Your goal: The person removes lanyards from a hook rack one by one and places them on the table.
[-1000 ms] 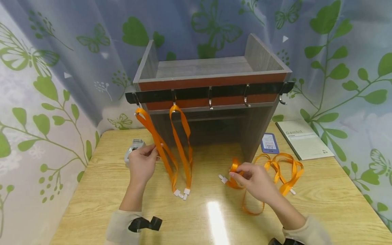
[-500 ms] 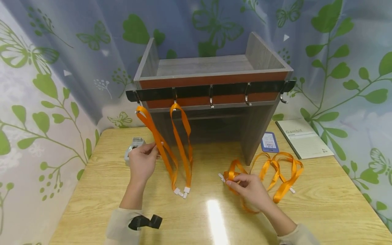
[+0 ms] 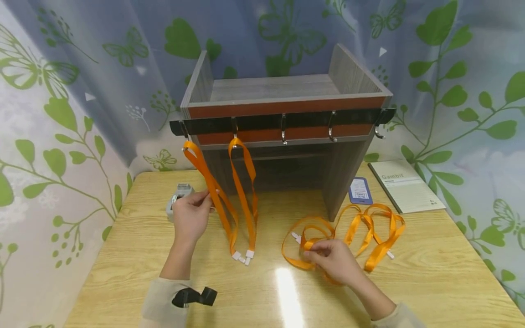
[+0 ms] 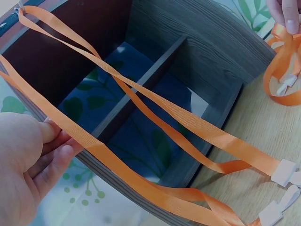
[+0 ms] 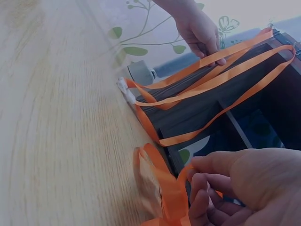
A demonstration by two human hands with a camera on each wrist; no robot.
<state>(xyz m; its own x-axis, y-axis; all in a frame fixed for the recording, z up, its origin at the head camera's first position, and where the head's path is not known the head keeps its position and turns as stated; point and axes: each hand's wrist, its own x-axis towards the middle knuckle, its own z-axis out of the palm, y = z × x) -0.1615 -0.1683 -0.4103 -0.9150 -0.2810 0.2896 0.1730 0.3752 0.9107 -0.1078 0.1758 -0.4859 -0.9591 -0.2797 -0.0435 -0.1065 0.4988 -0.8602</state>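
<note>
At the left, my left hand [image 3: 191,216] pinches the strap of an orange lanyard [image 3: 203,169] that hangs from the leftmost hook of a black hook rail [image 3: 262,124]. A second orange lanyard [image 3: 242,193] hangs from the hook beside it. White clips [image 4: 284,172] end both straps, low and close together. On the right side of the table, my right hand [image 3: 334,262] pinches part of an orange lanyard [image 5: 175,197] that lies in loose loops. Its white clip [image 3: 296,237] shows left of the fingers. The hand covers some of the loops.
The rail is fixed to a grey wooden shelf [image 3: 357,168] with several hooks. More orange strap [image 3: 381,255] lies coiled at the right. Behind it are a blue card holder [image 3: 361,191] and a notebook [image 3: 408,187]. A grey device [image 3: 180,193] sits behind my left hand.
My right hand has shifted slightly left and towards me with the strap. The lanyard there has spread into a wide loop on the left. My left hand has stayed in place.
</note>
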